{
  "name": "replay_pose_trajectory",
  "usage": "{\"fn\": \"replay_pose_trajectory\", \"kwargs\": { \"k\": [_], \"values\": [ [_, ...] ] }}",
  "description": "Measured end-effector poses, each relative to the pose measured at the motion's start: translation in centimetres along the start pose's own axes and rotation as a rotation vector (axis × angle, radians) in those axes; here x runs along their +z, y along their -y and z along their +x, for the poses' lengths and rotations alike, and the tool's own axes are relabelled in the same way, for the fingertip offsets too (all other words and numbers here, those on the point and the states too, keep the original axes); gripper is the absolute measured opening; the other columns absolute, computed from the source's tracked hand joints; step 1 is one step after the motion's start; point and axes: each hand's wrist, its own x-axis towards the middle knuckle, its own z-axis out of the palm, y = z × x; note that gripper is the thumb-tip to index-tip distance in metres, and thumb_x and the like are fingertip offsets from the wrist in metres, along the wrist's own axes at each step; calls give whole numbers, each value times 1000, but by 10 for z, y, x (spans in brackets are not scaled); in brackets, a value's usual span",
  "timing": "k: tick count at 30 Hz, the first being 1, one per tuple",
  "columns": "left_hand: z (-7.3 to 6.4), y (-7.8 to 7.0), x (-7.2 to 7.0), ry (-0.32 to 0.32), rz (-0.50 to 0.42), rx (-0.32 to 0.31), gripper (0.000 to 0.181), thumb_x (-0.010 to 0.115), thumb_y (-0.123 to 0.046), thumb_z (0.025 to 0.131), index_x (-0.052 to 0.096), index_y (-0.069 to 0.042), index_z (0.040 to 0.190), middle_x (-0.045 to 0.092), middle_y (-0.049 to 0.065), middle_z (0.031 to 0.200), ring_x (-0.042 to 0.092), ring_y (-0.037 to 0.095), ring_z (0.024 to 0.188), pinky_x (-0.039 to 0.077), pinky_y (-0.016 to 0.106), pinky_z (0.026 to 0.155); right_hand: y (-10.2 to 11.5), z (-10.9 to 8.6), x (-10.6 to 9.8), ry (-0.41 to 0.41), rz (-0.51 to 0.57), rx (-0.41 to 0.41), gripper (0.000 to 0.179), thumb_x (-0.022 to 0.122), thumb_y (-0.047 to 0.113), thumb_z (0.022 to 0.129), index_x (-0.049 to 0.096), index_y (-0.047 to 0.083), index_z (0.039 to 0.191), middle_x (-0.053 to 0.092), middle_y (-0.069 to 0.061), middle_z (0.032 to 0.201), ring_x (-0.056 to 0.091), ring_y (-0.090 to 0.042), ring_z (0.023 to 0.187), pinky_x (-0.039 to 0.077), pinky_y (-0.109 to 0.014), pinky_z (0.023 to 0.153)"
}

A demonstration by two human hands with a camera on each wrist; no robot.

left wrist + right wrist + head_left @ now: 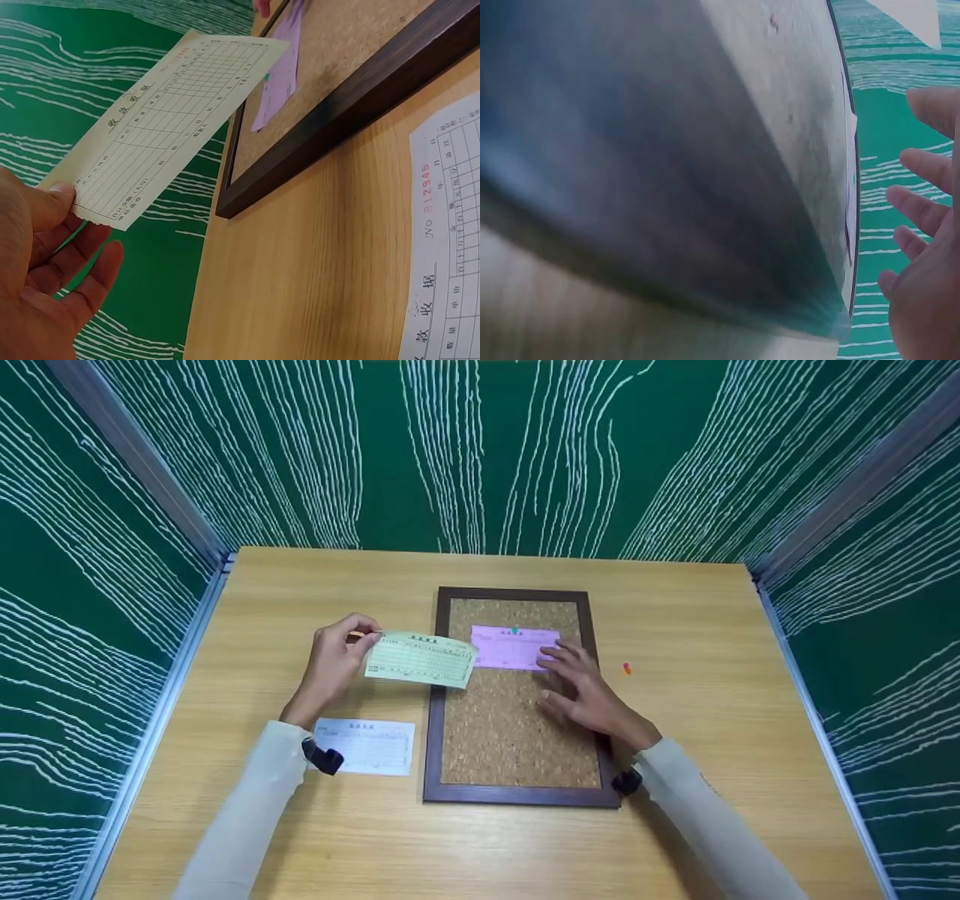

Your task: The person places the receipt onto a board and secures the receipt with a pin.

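Observation:
My left hand (330, 660) pinches a pale yellow-green receipt slip (420, 661) by its left end, thumb on top; in the left wrist view the slip (169, 124) is tilted in the air. Its right end overlaps the left frame edge of a corkboard (517, 735). On the cork lies a pink receipt slip (506, 651), with a green pushpin (514, 630) at its top edge. Over that slip's right end hovers my right hand (589, 694), fingers spread and nothing held. Whether its fingertips touch the paper is hard to tell.
A white receipt slip (375, 750) lies on the table left of the board, partly behind the left wrist. Small red-orange pins (628, 668) lie on the wood to the right. Green walls with white lines (495, 457) enclose the table.

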Motion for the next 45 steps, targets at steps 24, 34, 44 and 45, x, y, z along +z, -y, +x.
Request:
{"fn": "replay_pose_trajectory", "kwargs": {
  "k": [24, 34, 44, 45],
  "values": [
    [7, -8, 26, 14, -56, 4, 9, 69, -1, 107, 77, -3, 111, 77, 9, 109, 71, 22, 104, 59, 36, 94, 19, 12, 14, 16, 33, 33, 51, 78, 21, 103, 65, 1, 149, 60, -14, 157, 36, -41, 159, 22, -71, 128],
    [8, -10, 39, 26, -76, 3, 9, 69, -1, 107, 76, -4, 111, 77, 8, 109, 71, 24, 104, 59, 43, 95, 27, 11, 24, 32, 136, 81, 52, 75, 22, 107, 62, 0, 152, 59, -19, 156, 49, -39, 151, 36, -63, 126],
    [12, -9, 52, 13, -112, 50, 7, 72, 1, 104, 77, -2, 107, 78, 9, 105, 72, 23, 102, 61, 38, 93, 32, 8, 27, -31, 232, 105, 45, 76, 15, 106, 67, 3, 148, 69, -11, 145, 59, -32, 141, 46, -56, 120],
    [12, -9, 53, 10, -119, 52, 6, 72, 1, 104, 77, -2, 107, 78, 9, 105, 72, 24, 102, 61, 38, 93, 33, 8, 27, -36, 237, 105, 44, 77, 16, 106, 67, 3, 147, 69, -11, 144, 60, -31, 140, 47, -56, 119]
  ]
}}
